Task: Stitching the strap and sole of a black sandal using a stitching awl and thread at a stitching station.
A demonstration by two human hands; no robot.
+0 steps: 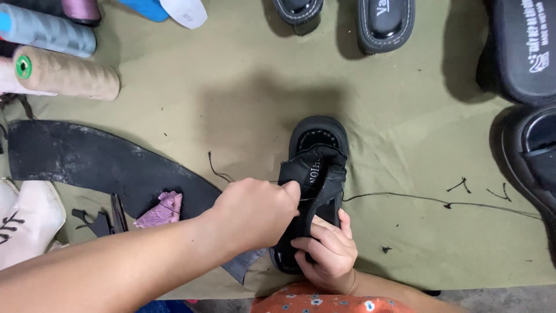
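A small black sandal (317, 139) lies toe away from me on the olive-green cloth (231, 87). My left hand (255, 211) reaches in from the lower left and pinches the sandal's black strap (315, 171) near its middle. My right hand (327, 249) grips the heel end of the sandal from below, fingers curled over the sole. A thin black thread (440, 203) runs from the strap out to the right across the cloth. Another short thread end (217, 171) trails off to the left of the sandal.
Large thread spools (66, 72) lie at the upper left. A curved black sheet of material (87, 159) with a purple scrap (162, 210) lies at the left, beside a white shoe (26, 229). More black sandals (385, 23) stand at the top and right (530, 156).
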